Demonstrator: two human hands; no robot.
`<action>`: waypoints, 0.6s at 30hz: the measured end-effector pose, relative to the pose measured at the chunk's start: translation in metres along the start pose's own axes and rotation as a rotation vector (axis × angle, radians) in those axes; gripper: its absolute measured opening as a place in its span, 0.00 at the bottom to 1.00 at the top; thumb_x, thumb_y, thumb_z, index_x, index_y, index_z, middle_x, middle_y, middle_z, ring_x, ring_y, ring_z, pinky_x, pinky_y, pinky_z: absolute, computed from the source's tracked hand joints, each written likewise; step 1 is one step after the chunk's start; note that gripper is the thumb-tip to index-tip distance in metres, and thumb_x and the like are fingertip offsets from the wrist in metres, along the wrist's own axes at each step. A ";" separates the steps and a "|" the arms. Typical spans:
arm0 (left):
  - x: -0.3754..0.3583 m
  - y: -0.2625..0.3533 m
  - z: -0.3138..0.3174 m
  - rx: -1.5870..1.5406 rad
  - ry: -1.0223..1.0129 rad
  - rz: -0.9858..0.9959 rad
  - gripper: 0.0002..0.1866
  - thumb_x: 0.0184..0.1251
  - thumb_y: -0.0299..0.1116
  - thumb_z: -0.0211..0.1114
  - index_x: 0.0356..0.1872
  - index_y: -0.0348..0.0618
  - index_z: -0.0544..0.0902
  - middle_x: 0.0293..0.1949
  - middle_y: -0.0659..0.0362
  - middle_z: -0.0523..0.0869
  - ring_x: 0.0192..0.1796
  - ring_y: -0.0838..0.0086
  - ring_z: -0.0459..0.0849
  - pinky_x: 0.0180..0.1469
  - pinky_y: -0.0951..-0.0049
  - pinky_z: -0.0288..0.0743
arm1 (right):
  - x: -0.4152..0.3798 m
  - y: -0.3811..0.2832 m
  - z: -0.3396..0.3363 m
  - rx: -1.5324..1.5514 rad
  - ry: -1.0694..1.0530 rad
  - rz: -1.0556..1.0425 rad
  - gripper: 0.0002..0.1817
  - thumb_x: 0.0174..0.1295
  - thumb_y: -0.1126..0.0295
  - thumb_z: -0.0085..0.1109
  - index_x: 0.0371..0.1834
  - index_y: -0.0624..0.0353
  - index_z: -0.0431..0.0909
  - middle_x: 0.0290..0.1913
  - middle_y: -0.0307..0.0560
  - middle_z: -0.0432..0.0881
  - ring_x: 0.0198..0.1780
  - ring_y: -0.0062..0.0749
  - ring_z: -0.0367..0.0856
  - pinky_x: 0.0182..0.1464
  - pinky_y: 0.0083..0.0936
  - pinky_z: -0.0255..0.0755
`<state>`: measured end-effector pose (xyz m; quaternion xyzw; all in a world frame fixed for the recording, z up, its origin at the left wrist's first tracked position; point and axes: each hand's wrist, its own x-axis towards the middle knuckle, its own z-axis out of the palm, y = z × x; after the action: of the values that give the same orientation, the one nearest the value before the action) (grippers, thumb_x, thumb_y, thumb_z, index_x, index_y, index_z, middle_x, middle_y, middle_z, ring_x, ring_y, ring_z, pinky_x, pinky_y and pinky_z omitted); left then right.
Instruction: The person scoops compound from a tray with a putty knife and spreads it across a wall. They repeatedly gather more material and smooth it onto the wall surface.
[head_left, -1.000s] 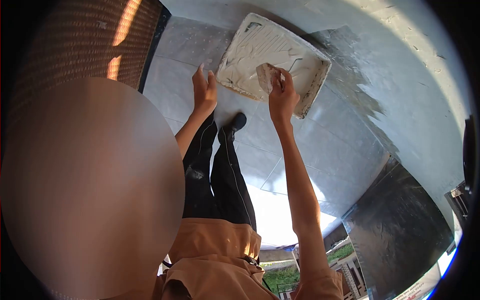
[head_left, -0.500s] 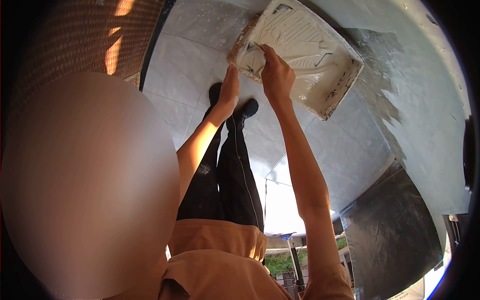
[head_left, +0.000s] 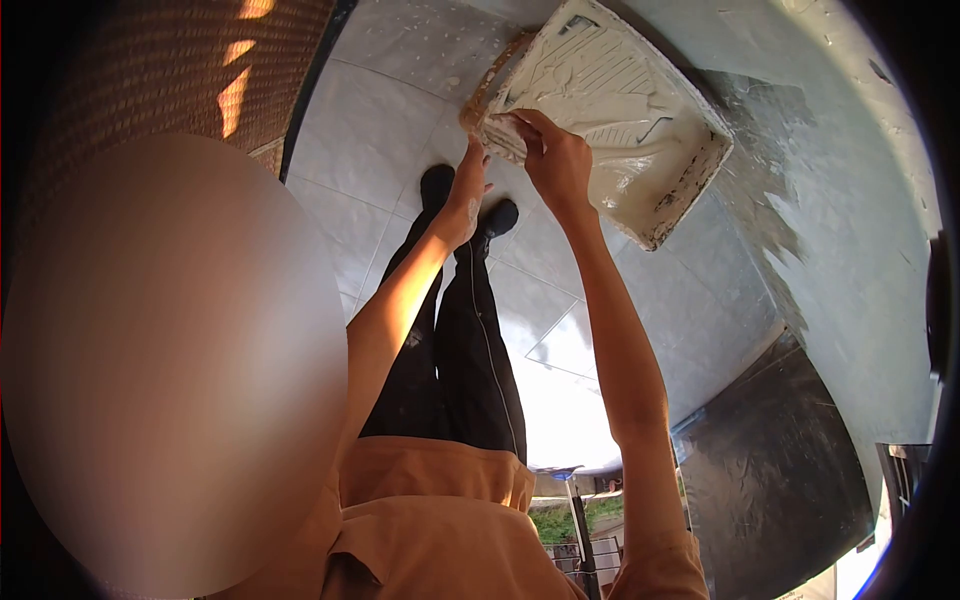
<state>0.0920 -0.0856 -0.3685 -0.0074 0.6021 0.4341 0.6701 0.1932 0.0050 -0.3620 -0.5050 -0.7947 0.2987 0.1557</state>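
A shallow paint tray (head_left: pixel 695 180) with a ribbed floor lies on the tiles, coated in thick cream-white paint or filler. My right hand (head_left: pixel 562 165) is over its near left edge, fingers pinched on a thin, paint-smeared flat tool (head_left: pixel 507 138). The fingers partly cover the tool, so its exact kind cannot be told. Beside the tray's left corner is my left hand (head_left: pixel 463 205), whitish smears on its palm side. Its fingers are stretched upward with the thumb apart, fingertips right at the crusted corner.
Grey floor tiles (head_left: pixel 360 120) with white specks surround the tray. On the right a wall (head_left: pixel 850 230) carries patchy grey coating. A dark panel (head_left: pixel 770 470) stands lower right, a brown woven surface (head_left: pixel 180 90) at upper left. My black shoes (head_left: pixel 500 217) are just below the tray.
My right hand has moved slightly down, bringing the tool from over the tray's paint to its left edge by my left hand. The left thumb now stands away from its fingers.
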 end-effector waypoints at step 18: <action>0.004 0.027 -0.021 0.285 0.025 0.201 0.40 0.77 0.62 0.35 0.79 0.45 0.47 0.80 0.55 0.46 0.81 0.66 0.44 0.78 0.60 0.40 | 0.016 0.032 -0.078 1.227 -0.403 0.532 0.19 0.72 0.71 0.55 0.65 0.56 0.71 0.46 0.37 0.81 0.41 0.22 0.81 0.44 0.28 0.79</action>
<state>0.0593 -0.0778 -0.3635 0.1425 0.6634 0.4092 0.6100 0.2513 0.0540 -0.3231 -0.4377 -0.3452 0.8096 0.1839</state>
